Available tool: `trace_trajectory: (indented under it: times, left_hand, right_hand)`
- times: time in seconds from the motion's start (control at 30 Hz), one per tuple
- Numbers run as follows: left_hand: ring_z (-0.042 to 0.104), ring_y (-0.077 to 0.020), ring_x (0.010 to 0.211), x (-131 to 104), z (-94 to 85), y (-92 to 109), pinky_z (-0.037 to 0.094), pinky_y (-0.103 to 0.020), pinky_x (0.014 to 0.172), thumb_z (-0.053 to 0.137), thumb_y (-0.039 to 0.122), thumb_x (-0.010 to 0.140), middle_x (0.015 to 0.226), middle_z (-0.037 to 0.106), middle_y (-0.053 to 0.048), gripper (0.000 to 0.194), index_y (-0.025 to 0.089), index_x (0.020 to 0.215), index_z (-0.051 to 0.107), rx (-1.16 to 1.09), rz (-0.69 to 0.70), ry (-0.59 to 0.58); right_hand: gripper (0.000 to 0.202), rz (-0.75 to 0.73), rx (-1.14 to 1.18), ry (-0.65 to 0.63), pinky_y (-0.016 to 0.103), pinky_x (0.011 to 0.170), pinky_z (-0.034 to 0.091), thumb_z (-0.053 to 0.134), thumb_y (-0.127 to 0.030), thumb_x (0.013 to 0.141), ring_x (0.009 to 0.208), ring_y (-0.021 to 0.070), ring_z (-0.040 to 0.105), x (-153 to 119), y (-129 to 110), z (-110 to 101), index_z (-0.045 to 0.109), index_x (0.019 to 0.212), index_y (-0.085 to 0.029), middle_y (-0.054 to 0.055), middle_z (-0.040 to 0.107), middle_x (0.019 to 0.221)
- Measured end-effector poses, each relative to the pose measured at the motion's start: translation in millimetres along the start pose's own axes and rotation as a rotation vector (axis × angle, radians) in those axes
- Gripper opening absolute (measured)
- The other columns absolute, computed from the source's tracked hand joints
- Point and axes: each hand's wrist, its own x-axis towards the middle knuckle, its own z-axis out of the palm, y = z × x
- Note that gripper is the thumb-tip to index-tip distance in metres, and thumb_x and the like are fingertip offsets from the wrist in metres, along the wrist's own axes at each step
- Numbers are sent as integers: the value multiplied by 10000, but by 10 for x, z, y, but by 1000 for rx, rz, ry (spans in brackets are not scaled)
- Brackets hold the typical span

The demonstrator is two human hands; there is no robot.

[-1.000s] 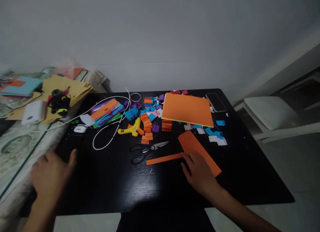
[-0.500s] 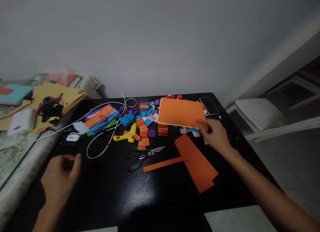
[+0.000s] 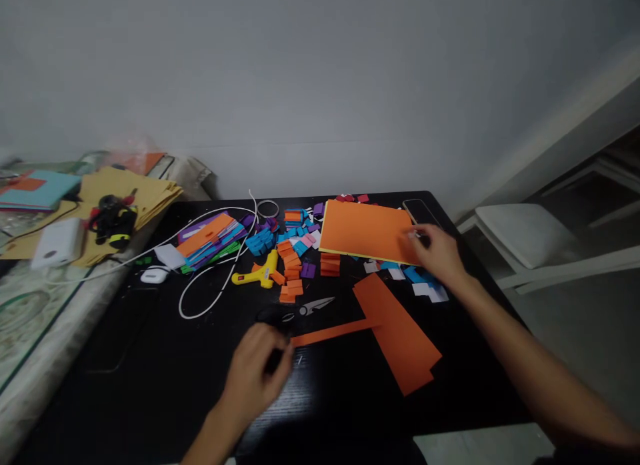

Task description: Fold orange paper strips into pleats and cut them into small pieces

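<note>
My left hand (image 3: 257,368) is over the near middle of the black table, thumb and forefinger curled close together. Its fingertips are at the left end of a narrow orange paper strip (image 3: 333,331); whether they grip it I cannot tell. Scissors (image 3: 317,306) lie just beyond, their handles partly behind this hand. The strip's right end rests on a larger orange paper piece (image 3: 395,331). My right hand (image 3: 435,251) is at the right end of an orange sheet (image 3: 367,230), its fingers pinched and blurred, with a small pale spot at the tips.
A yellow glue gun (image 3: 260,271) lies left of several folded paper pieces (image 3: 290,265). A white cable (image 3: 200,316) loops past stacked coloured paper strips (image 3: 213,238). Near the back right edge lies a phone (image 3: 419,211). A white stool (image 3: 520,231) stands to the right.
My left hand has moved right, from the table's left side to the strip and scissors. My right hand has shifted slightly right. The whole view has shifted a little.
</note>
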Motion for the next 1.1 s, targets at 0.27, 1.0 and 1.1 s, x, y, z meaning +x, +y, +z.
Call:
trace_trajectory:
  times: [0.27, 1.0, 1.1]
  left_hand:
    - [698, -371, 1172, 170, 526, 186, 598, -575, 1010, 750, 206, 949, 1292, 704, -173, 378, 154, 1313, 662, 80, -12, -434]
    - [744, -189, 854, 297, 189, 70, 553, -283, 755, 503, 286, 1111, 944, 755, -33, 239, 225, 1046, 725, -195, -96, -611]
    - [745, -209, 865, 280, 134, 67, 551, -301, 747, 581, 330, 1080, 978, 760, -47, 187, 216, 1062, 727, -219, -95, -662]
  right_hand:
    - [263, -238, 274, -573, 411, 1052, 604, 757, -221, 943, 1190, 242, 750, -1297, -866, 208, 753, 1204, -255, 71, 785, 1270]
    - [215, -375, 153, -831, 370, 911, 599, 620, -133, 1038, 1023, 237, 780, -1441, -1209, 330, 781, 1155, -214, 56, 827, 1121]
    - [198, -320, 168, -847, 308, 807, 578, 605, -157, 1054, 916, 203, 786, -1450, -1235, 271, 786, 1098, -226, 30, 838, 1029]
